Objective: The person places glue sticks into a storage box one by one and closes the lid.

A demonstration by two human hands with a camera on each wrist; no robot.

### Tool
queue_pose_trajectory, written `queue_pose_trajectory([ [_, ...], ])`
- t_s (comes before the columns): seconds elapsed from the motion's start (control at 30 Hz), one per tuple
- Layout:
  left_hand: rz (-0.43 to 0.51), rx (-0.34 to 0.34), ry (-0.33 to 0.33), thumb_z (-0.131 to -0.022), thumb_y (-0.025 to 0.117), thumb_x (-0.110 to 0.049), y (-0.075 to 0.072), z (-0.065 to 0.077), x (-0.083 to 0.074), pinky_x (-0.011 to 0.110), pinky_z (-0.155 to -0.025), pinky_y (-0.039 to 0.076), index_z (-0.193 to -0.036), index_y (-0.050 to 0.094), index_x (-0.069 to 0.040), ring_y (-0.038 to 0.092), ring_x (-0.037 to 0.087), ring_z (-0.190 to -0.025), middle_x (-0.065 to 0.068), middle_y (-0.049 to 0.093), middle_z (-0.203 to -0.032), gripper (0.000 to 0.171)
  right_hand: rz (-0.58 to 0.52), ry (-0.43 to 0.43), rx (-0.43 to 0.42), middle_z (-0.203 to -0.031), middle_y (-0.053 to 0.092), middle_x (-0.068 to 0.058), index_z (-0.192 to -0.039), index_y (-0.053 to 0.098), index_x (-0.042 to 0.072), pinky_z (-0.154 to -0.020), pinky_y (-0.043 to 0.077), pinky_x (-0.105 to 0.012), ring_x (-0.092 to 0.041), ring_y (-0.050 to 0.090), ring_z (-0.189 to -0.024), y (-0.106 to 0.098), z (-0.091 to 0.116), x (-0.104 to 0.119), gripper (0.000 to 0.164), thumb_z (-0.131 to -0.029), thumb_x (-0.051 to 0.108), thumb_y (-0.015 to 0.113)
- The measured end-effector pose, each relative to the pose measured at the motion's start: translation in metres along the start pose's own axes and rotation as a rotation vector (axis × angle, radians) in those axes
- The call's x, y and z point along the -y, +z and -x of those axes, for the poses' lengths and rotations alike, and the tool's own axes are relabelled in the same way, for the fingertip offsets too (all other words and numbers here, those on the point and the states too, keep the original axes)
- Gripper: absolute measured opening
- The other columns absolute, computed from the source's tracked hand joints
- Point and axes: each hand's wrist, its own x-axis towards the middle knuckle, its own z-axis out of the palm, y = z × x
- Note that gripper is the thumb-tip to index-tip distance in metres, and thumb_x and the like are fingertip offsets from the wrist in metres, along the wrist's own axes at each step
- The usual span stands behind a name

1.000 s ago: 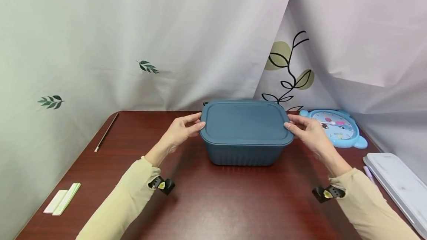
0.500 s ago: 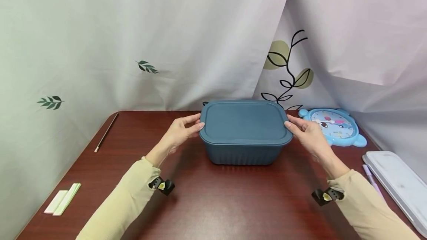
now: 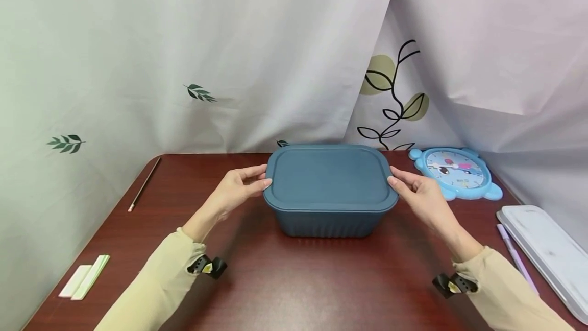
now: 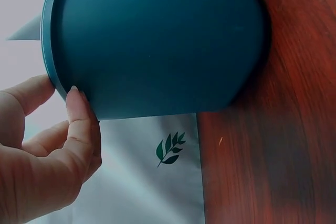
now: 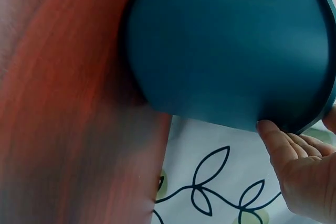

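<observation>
A blue-grey storage box (image 3: pixel 328 223) with its lid (image 3: pixel 328 178) on stands upright on the table, in the middle of the head view. At its left end my left hand (image 3: pixel 236 188) pinches the rim, thumb against the lid's edge and fingers under the overhang. My right hand (image 3: pixel 422 195) pinches the rim at the opposite end in a similar way. In the left wrist view, the left fingertips (image 4: pixel 73 90) touch the box wall just below the rim. The right wrist view has the right fingers (image 5: pixel 278 142) beneath the rim too. What the box contains is hidden.
Right of the box lies a blue animal-shaped clock (image 3: pixel 459 170). A purple pen (image 3: pixel 516 257) and a long white case (image 3: pixel 546 254) line the table's right side. On the left are a pencil (image 3: pixel 144 185) and white-green strips (image 3: pixel 84 277). Behind the table (image 3: pixel 294 290) hangs a curtain (image 3: pixel 275 55).
The box has come a little nearer to me and slightly left, both hands moving with it on its rim. The whole head view has shifted slightly. The lid stays on.
</observation>
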Motion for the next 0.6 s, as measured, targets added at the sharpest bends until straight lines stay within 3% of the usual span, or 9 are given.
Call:
queue_pose_trajectory([
  [0.2, -0.049, 0.016, 0.008, -0.087, 0.068, -0.02, -0.007, 0.015, 0.002, 0.034, -0.088, 0.053, -0.137, 0.047, -0.003, 0.061, 0.018, -0.105, 0.02, 0.056, -0.129, 0.057, 0.015, -0.05, -0.013, -0.128, 0.057, -0.018, -0.132, 0.05, -0.002, -0.071, 0.046, -0.006, 0.017, 0.052, -0.088, 0.004, 0.01, 0.003, 0.049, -0.096, 0.029, 0.055],
  [0.47, -0.086, 0.016, 0.033, -0.086, 0.069, -0.02, -0.01, 0.029, 0.003, 0.019, -0.08, 0.052, -0.134, 0.05, 0.0, 0.061, 0.01, -0.095, 0.02, 0.06, -0.121, 0.056, 0.048, -0.073, -0.008, -0.126, 0.059, -0.018, -0.131, 0.052, -0.002, -0.061, 0.043, -0.014, 0.005, 0.053, -0.08, 0.007, 0.02, 0.007, 0.046, -0.095, 0.027, 0.057],
  [0.6, -0.089, 0.02, 0.053, -0.086, 0.069, -0.018, -0.011, 0.03, 0.004, 0.017, -0.079, 0.051, -0.133, 0.05, 0.001, 0.061, 0.008, -0.092, 0.021, 0.061, -0.119, 0.054, 0.041, -0.076, -0.002, -0.127, 0.058, -0.017, -0.132, 0.052, -0.002, -0.068, 0.045, -0.009, 0.014, 0.052, -0.09, 0.008, 0.022, 0.009, 0.047, -0.095, 0.027, 0.057],
])
